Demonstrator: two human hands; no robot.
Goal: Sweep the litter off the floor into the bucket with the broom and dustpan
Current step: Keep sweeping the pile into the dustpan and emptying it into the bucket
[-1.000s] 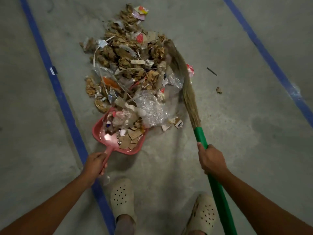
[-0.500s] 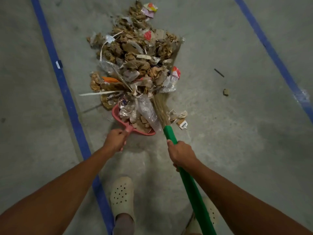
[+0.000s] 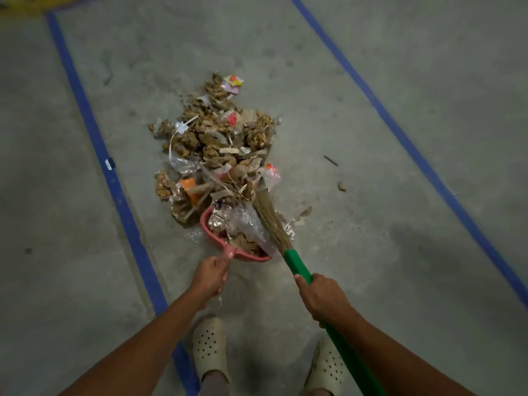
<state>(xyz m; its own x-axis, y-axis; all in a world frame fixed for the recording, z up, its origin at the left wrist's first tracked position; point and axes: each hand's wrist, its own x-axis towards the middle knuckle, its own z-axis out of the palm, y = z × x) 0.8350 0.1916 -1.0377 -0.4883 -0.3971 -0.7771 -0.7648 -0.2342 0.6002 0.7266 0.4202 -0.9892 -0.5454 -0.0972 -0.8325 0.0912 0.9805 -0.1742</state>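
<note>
A heap of litter [image 3: 220, 141], made of crumpled brown paper, cardboard bits and clear plastic, lies on the concrete floor ahead of me. At its near end sits a pink dustpan [image 3: 206, 224], filled with plastic wrap and cardboard scraps. My left hand [image 3: 210, 277] grips the dustpan's handle. My right hand [image 3: 321, 298] grips the green handle of the broom [image 3: 270, 221]. The straw bristles lie along the pan's right side, with their tips in the litter. No bucket is in view.
Two blue tape lines [image 3: 94, 132] run along the floor on either side of the heap. A dark stick [image 3: 330, 160] and a small scrap [image 3: 342, 186] lie loose to the right. My feet in pale clogs [image 3: 210, 348] stand just behind the pan.
The broom swung left from the heap's right edge to the pan's side, dragging litter into the pan. My left hand and the pan shifted toward the heap. The camera view pulled back.
</note>
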